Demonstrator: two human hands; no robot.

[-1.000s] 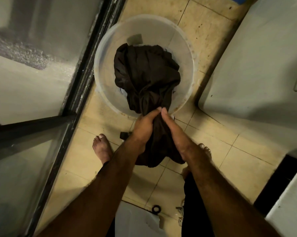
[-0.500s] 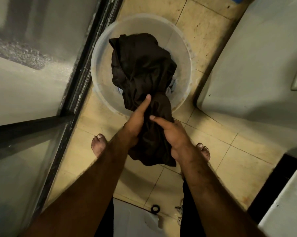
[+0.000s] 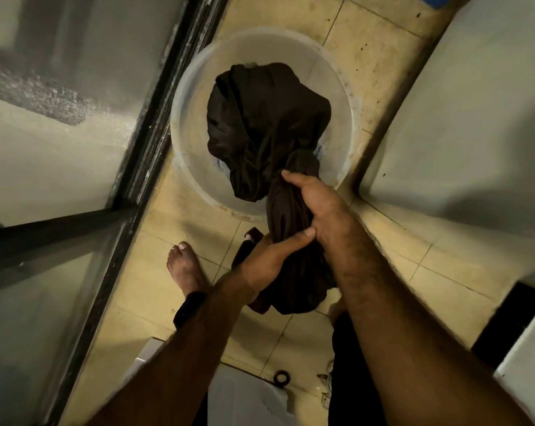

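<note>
A dark brown cloth hangs bunched and twisted over a translucent round plastic tub on the tiled floor. My right hand grips the twisted neck of the cloth near the tub's front rim. My left hand grips the same cloth lower down, just below the right hand, its thumb lying across the fabric. The cloth's loose end dangles under both hands above the floor. A bit of pale blue fabric shows inside the tub beneath the cloth.
A dark metal door frame with frosted glass runs along the left. A white appliance stands on the right. My bare left foot is on the beige tiles. A small black ring lies on the floor near a white object.
Both hands shifted along the cloth: the right hand moved up towards the tub's rim, the left hand dropped below it. The bunched cloth turned and sits higher over the tub.
</note>
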